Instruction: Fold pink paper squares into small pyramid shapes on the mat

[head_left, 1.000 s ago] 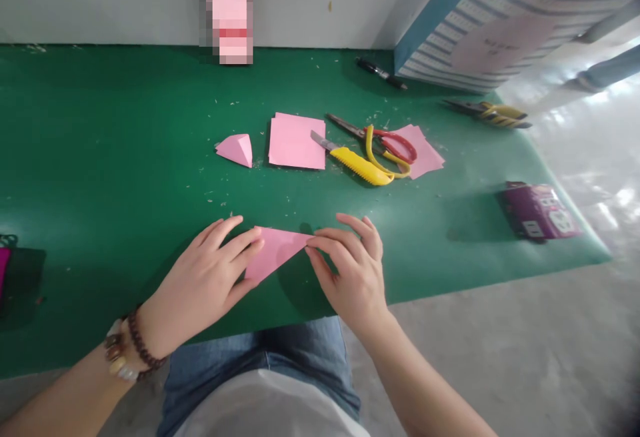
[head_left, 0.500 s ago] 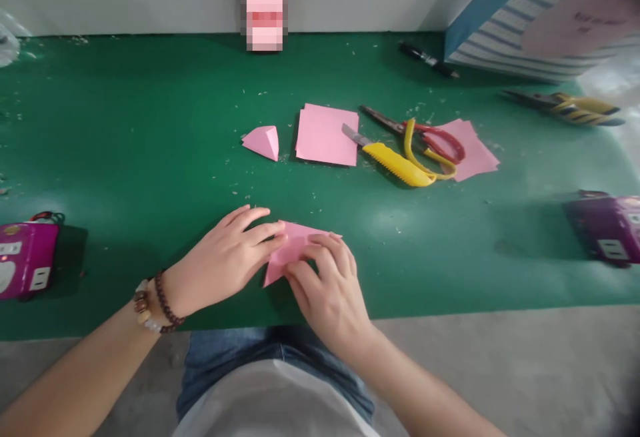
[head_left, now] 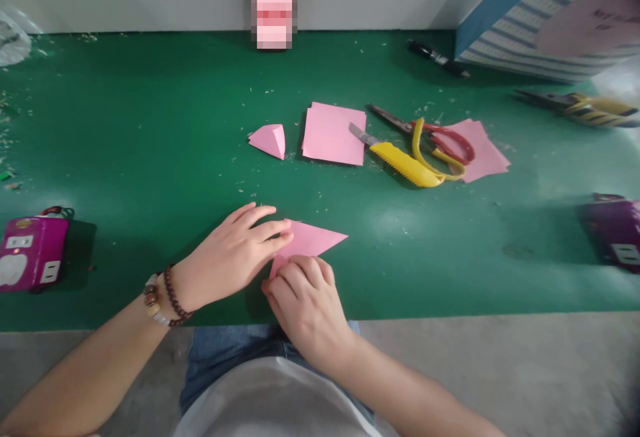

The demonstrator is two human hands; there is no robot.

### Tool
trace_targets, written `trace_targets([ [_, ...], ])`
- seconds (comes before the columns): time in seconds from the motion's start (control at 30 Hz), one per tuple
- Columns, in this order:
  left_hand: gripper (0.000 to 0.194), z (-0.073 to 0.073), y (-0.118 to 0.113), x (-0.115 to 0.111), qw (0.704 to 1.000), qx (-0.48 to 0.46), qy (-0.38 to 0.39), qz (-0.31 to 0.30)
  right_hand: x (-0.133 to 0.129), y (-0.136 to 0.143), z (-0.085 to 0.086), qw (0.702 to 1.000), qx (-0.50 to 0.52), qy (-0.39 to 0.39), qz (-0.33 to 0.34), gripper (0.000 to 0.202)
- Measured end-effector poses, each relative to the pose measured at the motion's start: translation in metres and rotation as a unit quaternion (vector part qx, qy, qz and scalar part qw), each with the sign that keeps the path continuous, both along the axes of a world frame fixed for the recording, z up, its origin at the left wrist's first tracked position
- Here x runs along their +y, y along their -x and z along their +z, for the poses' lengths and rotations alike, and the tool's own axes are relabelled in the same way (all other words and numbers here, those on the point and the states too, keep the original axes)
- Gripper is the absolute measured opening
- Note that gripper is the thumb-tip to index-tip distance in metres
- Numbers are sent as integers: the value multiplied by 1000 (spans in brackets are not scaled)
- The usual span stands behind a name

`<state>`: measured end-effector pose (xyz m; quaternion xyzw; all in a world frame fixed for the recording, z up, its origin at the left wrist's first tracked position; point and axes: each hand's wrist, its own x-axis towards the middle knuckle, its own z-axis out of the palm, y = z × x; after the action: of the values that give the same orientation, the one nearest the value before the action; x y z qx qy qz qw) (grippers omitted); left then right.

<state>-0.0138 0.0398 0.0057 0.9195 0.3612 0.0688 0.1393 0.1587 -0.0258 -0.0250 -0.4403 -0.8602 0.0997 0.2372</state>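
A folded pink sheet of paper [head_left: 317, 235], with a pointed corner towards the right, lies on the green table close to its front edge. My left hand [head_left: 227, 253] rests with its fingers stretched out, the fingertips on the paper's left side. With fingers curled, my right hand [head_left: 307, 303] grips the paper's lower left corner and hides part of it. Further back sits a small folded pink paper piece [head_left: 269, 141]. To its right is a stack of square pink paper [head_left: 330, 133], overlapped by the blade of a yellow-handled utility knife [head_left: 406, 165].
Scissors [head_left: 393, 119] with red handles lie beside the knife, partly over more pink paper [head_left: 487, 150]. A black pen [head_left: 437, 59] and yellow-and-black pliers [head_left: 580, 103] are at the back right. Purple boxes [head_left: 35, 253] with sockets stand at both sides.
My right hand has moved left and down along the paper to its lower left corner, uncovering the right point. My left hand stays in place on the paper. The whole view has shifted slightly.
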Motion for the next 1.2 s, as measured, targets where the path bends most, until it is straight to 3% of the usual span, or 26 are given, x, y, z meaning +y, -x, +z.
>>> trace_targets([
  [0.17, 34, 0, 0, 1, 1000, -6, 2, -2, 12, -14, 13, 996, 80, 35, 31, 9],
  [0.3, 36, -2, 1, 1, 1000, -18, 12, -2, 41, -57, 20, 994, 63, -30, -87, 16],
  [0.43, 52, -6, 4, 3, 999, -25, 20, -10, 55, -84, 10, 992, -3, -33, -119, 15],
  [0.57, 54, -7, 9, 8, 999, -32, 33, -19, 51, -85, 4, 992, -21, -12, -120, 14],
  [0.8, 49, 2, 15, 14, 995, -59, 58, -56, 32, -80, 15, 993, -12, 63, -99, 17],
  [1.03, 60, 1, 1, 5, 992, -126, 27, 16, 19, -69, 18, 991, 32, 29, -124, 15],
  [1.2, 31, 1, -14, -5, 978, -190, -78, 21, 11, -62, 16, 989, 48, 42, -131, 16],
])
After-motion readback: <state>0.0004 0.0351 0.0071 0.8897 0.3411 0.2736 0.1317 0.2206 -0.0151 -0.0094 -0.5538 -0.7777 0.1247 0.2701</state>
